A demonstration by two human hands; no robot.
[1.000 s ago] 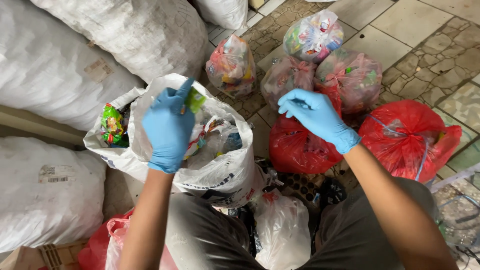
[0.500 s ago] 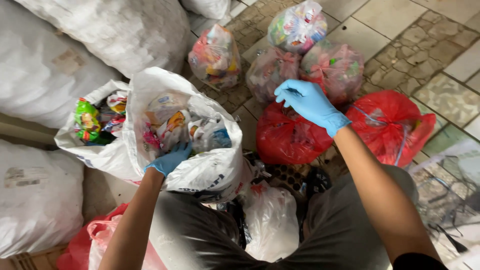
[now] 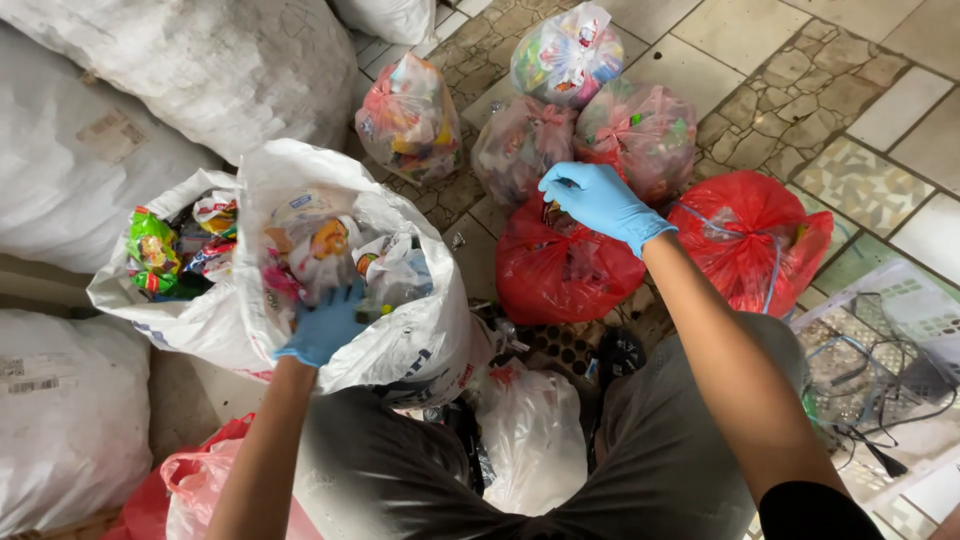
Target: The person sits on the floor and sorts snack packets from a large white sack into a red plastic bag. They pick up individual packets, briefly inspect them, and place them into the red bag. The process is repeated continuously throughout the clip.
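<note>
Both my hands wear blue gloves. My left hand [image 3: 322,328] grips the near rim of a large white sack [image 3: 420,330] stuffed with colourful plastic wrappers. My right hand [image 3: 598,203] is stretched forward over a tied red plastic bag [image 3: 565,270], its fingers pinched together at the bag's knotted top. Whether the fingers hold the knot or a small scrap I cannot tell. A second open white sack [image 3: 165,315] of wrappers leans against the first on its left.
Another red bag [image 3: 752,240] lies to the right. Three pinkish clear bags [image 3: 410,115], [image 3: 520,140], [image 3: 645,130] and a clear one [image 3: 570,50] sit behind. Big white sacks [image 3: 210,70] line the left. A small white bag [image 3: 530,435] rests by my knees, wire racks [image 3: 870,340] at right.
My left hand dropped from the upper part of the white sack to its near rim. My right hand stayed pinched above the red bag while the view shifted.
</note>
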